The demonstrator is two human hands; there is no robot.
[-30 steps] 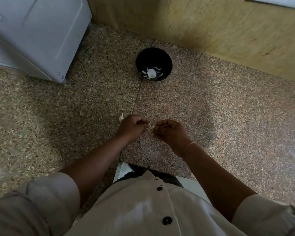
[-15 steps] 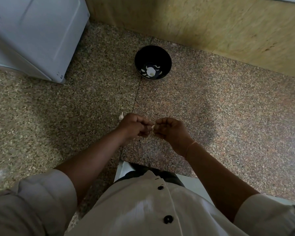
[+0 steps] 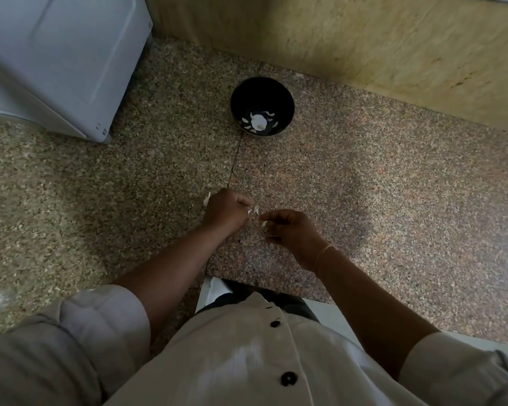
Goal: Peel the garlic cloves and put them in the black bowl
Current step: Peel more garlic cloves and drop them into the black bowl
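Speckled counter [image 3: 364, 200]; pale clove [image 3: 264, 223], papery skin [image 3: 254, 210].

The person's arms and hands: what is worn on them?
The left hand and right hand are bare, without gloves. The left sleeve and right sleeve are pale cream, rolled up near the elbows. A thin band circles the right wrist.

Speckled brown-pink granite table [image 3: 364, 186], dark seam [image 3: 233, 168] running front-to-back. On it: round black bowl [image 3: 261, 93] nr back wall, grey-white boxy appliance [image 3: 56, 63] back-left, small white garlic clove [image 3: 207, 197] mid-table, well apart from bowl.
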